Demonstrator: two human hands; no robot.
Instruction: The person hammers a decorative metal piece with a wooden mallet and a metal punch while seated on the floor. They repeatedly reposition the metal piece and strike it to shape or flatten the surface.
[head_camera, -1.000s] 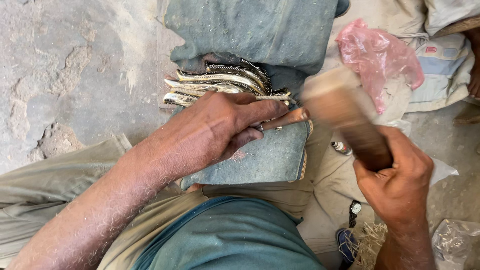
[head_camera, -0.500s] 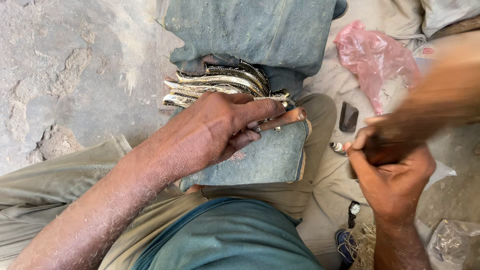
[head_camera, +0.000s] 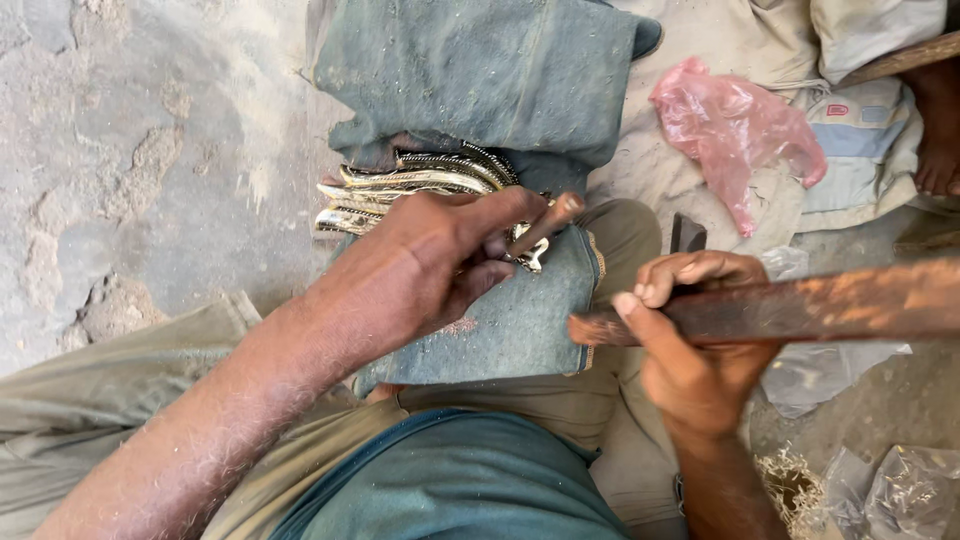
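My left hand (head_camera: 440, 262) presses down on a small shiny metal piece (head_camera: 530, 250) lying on a grey-blue cloth pad (head_camera: 530, 325) over my knee; thumb and forefinger pinch the piece. Just behind the hand lies a stack of curved, shiny metal strips (head_camera: 400, 185). My right hand (head_camera: 690, 340) grips the handle of a rusty brown hammer-like tool (head_camera: 800, 308), held nearly level and pointing to the right, its near end close to the pad's right edge.
A folded grey-blue cloth (head_camera: 480, 70) lies behind the metal strips. A crumpled pink plastic bag (head_camera: 735, 125) rests on pale fabric at the upper right. Clear plastic and shavings (head_camera: 880, 490) sit at the lower right. Bare dusty ground (head_camera: 130, 150) lies to the left.
My right hand has swung the tool from upright over the pad out to the right, and it now lies nearly level. My left hand has stayed on the metal piece.
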